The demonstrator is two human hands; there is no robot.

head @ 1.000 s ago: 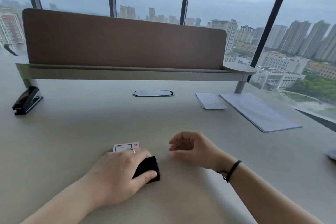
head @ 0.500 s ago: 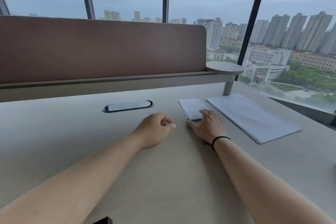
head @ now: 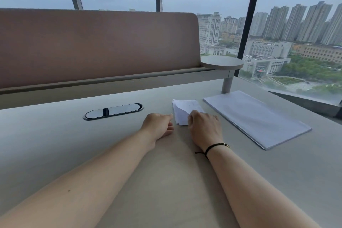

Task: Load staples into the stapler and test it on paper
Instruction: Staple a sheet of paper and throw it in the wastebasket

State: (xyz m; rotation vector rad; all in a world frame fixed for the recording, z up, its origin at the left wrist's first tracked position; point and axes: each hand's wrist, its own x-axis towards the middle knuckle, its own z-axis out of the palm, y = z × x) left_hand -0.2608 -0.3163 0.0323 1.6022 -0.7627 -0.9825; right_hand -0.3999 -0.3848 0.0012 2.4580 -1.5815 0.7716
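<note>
Head view, only one on hand. Landmark: the small paper stack [head: 182,110] mid tabletop [head: 55,144]. Right hand [head: 204,126] lies on the stack's near-right corner, fingers curled over the edge; looks like it pinches or lifts the top sheets, since those are fanned up a bit, but I can't tell for sure whether it's a real grip or just pressure. Left hand [head: 159,125] sits just left of the stack, fingers loosely curled, holding nothing, knuckles close to the paper edge w/o clearly touching. Hands are apart, the stack's near corner between them.

Right of the stack, well apart: a bigger flat paper pile [head: 257,118]. Left of the stack: an oval cable port [head: 112,111] set in the tabletop. Beyond it: a brown divider panel [head: 92,46].

Stapler and staples: not in view here, so position unknown.

Risks, as I judge them:
- Sheets are loose and uneven; pulling by one corner could drag only the top few, scatter the rest, or crease them.
- Left hand not steadying the stack, so it may slide on the smooth top.
- Stapler out of sight; reaching back blind could knock it or spill staples.
- If loading wasn't finished, the test would misfire.
</note>
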